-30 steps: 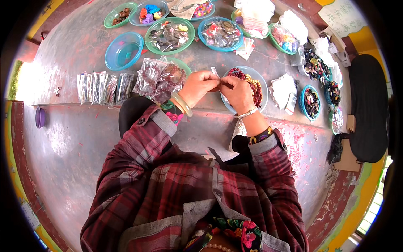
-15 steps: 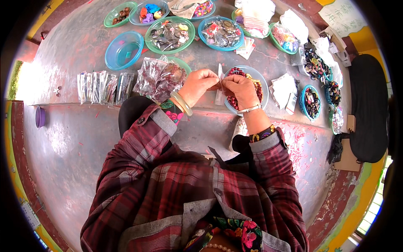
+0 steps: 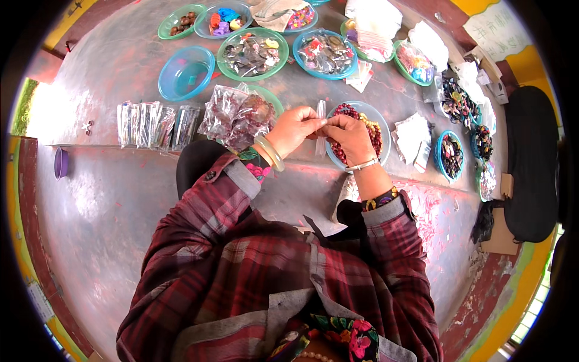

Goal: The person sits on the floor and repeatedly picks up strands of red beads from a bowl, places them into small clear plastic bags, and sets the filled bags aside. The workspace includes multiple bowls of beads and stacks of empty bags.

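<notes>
My left hand [image 3: 295, 130] and my right hand [image 3: 350, 139] meet in front of me, fingertips pinched together on a narrow clear plastic bag [image 3: 321, 108]. One end of it sticks up above my fingers and its lower part hangs below them; its contents, if any, are too small to tell. Just beyond my right hand is a pale blue bowl [image 3: 385, 137] with strings of dark red and yellow beads [image 3: 374, 130], partly hidden by that hand. By my left wrist lie clear bags of dark red beads [image 3: 232, 114], beside and over a green bowl.
A row of slim filled packets [image 3: 158, 125] lies on the left. An unfilled blue basin [image 3: 187, 73] and bowls of packaged trinkets [image 3: 252, 54] stand farther back. White packets [image 3: 414, 139] and a blue basket [image 3: 449, 155] are on the right; a purple cup [image 3: 61, 163] sits far left.
My fingertips have come closer together on the plastic bag, and my left thumb now meets my right fingers. The whole view has shifted slightly; the bowls stay put.
</notes>
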`<state>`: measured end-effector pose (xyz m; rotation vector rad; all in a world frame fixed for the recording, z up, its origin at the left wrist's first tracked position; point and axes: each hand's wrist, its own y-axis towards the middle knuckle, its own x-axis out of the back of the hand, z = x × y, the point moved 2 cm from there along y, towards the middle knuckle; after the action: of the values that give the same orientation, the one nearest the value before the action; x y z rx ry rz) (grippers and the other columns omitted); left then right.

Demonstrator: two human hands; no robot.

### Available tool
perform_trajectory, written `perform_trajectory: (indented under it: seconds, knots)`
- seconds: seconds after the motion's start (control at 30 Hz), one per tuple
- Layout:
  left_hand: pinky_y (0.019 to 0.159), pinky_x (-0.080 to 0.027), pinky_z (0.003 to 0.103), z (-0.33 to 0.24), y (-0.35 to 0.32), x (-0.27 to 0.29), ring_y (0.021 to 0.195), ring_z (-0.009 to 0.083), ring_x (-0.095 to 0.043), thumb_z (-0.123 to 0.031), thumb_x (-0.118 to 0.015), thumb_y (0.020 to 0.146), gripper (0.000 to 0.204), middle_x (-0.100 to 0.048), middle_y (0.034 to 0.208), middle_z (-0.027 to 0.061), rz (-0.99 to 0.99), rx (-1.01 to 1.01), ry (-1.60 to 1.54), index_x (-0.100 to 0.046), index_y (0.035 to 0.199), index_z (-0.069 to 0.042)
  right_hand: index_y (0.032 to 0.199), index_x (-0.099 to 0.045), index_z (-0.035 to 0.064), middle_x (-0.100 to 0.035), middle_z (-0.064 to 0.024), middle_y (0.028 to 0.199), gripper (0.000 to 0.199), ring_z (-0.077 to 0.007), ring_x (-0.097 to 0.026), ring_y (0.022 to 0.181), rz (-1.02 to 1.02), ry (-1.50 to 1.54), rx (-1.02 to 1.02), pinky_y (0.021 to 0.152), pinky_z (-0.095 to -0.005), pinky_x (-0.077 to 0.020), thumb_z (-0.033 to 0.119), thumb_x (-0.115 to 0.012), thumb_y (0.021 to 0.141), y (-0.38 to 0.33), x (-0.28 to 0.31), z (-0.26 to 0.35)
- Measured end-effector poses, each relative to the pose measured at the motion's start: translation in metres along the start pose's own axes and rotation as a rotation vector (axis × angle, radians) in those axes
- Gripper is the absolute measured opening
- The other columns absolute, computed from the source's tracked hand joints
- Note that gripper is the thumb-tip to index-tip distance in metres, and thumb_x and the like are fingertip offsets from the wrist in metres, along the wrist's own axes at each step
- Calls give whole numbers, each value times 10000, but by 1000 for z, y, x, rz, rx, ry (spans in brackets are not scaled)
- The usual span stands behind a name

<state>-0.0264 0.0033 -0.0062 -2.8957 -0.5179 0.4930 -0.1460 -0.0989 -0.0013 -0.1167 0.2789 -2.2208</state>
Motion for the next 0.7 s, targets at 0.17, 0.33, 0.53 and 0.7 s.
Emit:
perform_trajectory:
  seconds: [0.17, 0.33, 0.53, 0.7]
  knots:
    - [604, -449, 226, -5, 2, 5, 680, 76, -550, -166, -622, 843, 154, -598, 749, 13, -82, -56, 168, -598, 802, -19, 777, -606, -9, -627, -33, 721, 77, -85, -568, 624, -89, 99, -29, 577, -207, -440, 67, -602, 791, -2, 0, 8]
    - [559, -459, 236, -8, 0, 9, 628, 96, -568, -114, -642, 796, 136, -583, 701, 25, -196, -54, 221, -577, 755, -3, 784, -575, 31, -622, -72, 664, 54, -146, -605, 587, -315, -355, 211, 529, -258, -453, 84, -574, 794, -3, 11, 20]
    - [558, -489, 268, -10, 1, 6, 632, 138, -610, 20, -601, 701, 162, -601, 861, 95, -316, -245, 334, -582, 862, 21, 777, -537, 84, -581, -124, 646, 54, -284, -596, 572, -392, -927, 582, 498, -375, -460, 122, -571, 794, -13, -3, 31]
    - [790, -453, 371, -9, 2, 12, 944, 302, -552, 2, -620, 659, 298, -548, 1083, 197, -216, -422, 810, -606, 954, -30, 821, -521, 72, -567, -100, 694, 91, -291, -586, 621, -41, -1163, 834, 536, -381, -459, 68, -566, 742, -22, -18, 28]
